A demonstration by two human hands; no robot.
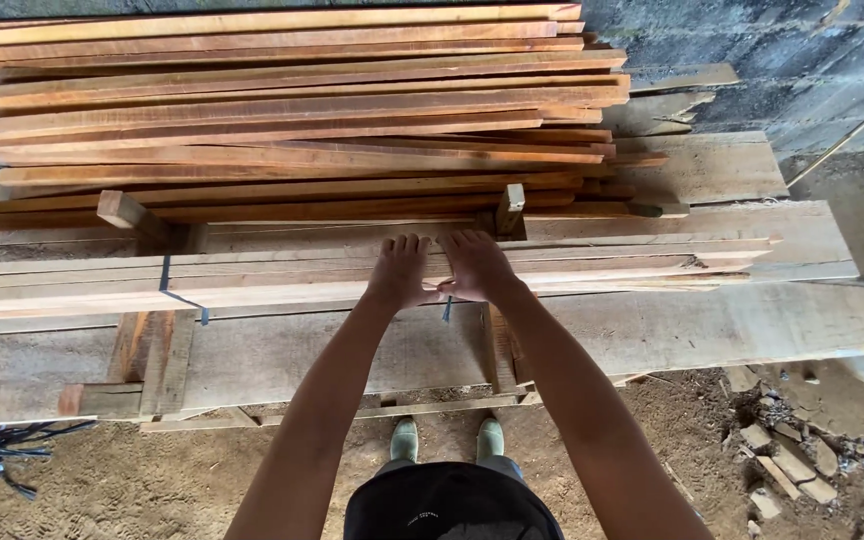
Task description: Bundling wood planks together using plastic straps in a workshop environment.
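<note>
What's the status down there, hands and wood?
Left hand and right hand flat on the front bundle of wooden strips. Dark strap round the bundle. Bigger stack behind.

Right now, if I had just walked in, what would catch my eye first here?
The tall stack of reddish wooden slats fills the upper half, resting against a grey block wall. Just below it, the left hand and right hand lie palm down, side by side, on a lower bundle of pale planks.

Rough-sawn, matt reddish wood slats (292, 110) lie over paler, weathered wooden planks (712, 330) beside a rough grey block wall (782, 70).
</note>
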